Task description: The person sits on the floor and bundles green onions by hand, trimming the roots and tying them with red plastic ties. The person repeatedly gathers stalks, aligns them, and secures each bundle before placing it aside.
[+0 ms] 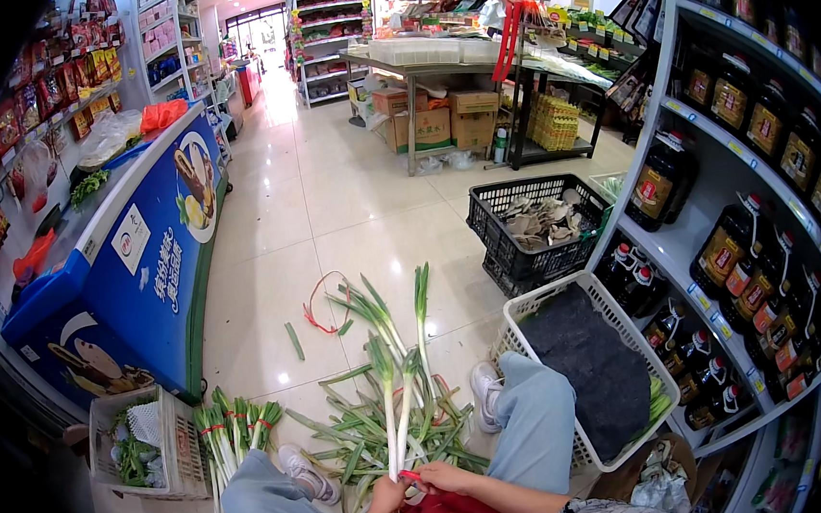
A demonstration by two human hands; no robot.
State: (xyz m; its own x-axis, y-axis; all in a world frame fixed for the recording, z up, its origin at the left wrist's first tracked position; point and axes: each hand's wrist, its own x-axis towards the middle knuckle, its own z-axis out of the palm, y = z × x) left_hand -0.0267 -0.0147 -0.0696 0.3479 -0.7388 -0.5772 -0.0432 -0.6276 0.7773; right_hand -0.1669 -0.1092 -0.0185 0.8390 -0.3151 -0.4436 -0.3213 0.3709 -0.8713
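Note:
My left hand (387,497) grips two large scallions (390,424) near their white lower ends, with the green tops pointing away from me. Close beside it, my right hand (444,477) holds a small red item (411,476) against the white stems; whether it is a tie or a tool handle I cannot tell. Under and beyond the hands, a pile of loose green leaves and trimmings (355,423) covers the tiles. More whole scallions (421,321) lie across its far side. A loop of red cord (308,315) rests on the floor past the pile.
Scallion bundles tied in red (232,429) lie by my left leg, beside a white crate (180,448) of greens. On the right stand a white basket (592,452) with dark cloth, a black crate of mushrooms (495,224) and bottle shelves (722,167). A blue freezer (130,278) borders the left.

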